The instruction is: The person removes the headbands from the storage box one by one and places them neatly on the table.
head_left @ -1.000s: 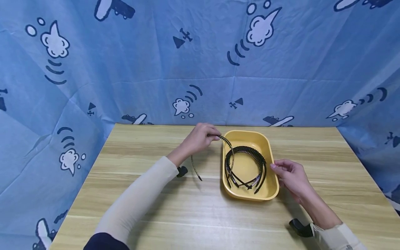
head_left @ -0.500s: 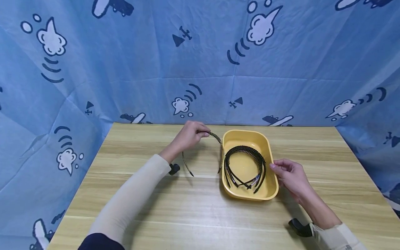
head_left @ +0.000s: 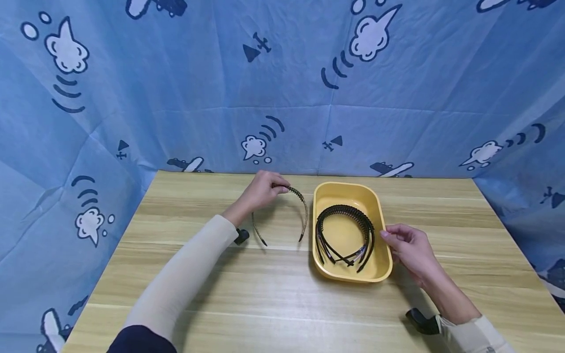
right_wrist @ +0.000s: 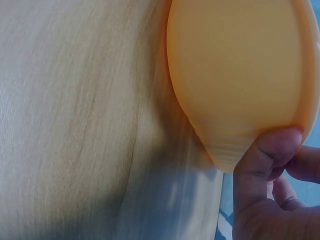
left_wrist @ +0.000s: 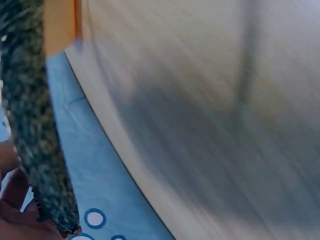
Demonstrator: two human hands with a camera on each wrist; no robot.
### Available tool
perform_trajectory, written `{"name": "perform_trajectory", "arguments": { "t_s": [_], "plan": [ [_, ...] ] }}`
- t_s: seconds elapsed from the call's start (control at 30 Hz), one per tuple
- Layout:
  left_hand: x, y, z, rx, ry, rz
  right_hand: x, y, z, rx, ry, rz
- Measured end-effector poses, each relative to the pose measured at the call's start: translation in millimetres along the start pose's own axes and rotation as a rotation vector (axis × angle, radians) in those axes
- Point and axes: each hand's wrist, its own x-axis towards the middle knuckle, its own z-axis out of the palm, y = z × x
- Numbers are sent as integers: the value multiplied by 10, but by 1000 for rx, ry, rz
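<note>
My left hand (head_left: 261, 191) pinches a dark, toothed headband (head_left: 305, 211) by the top of its arch, to the left of a yellow plastic tub (head_left: 344, 238). The two ends of this headband hang down over the table; in the left wrist view its patterned band (left_wrist: 32, 110) runs close past the camera. Several black headbands (head_left: 346, 211) lie nested inside the tub, their ends crossing near its front. On the tub's right side, my right hand (head_left: 412, 247) grips the rim. The right wrist view has the thumb (right_wrist: 277, 145) against the tub's outer wall (right_wrist: 235, 75).
A light wood-grain table (head_left: 282, 304) bears the tub. Behind it and along both sides hangs a blue printed cloth (head_left: 291, 88). Black wrist devices (head_left: 421, 322) sit at both wrists, under the pale sleeves.
My left hand has carried the headband leftward, from partly over the tub to fully beside it. My right hand keeps its grip on the rim, and the tub has barely moved.
</note>
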Motion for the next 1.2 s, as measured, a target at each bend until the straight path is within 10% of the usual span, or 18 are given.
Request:
{"name": "perform_trajectory", "arguments": {
  "t_s": [1.2],
  "plan": [
    [146, -213, 198, 129, -84, -16, 14, 0, -2, -3, 4, 15]
  ]
}}
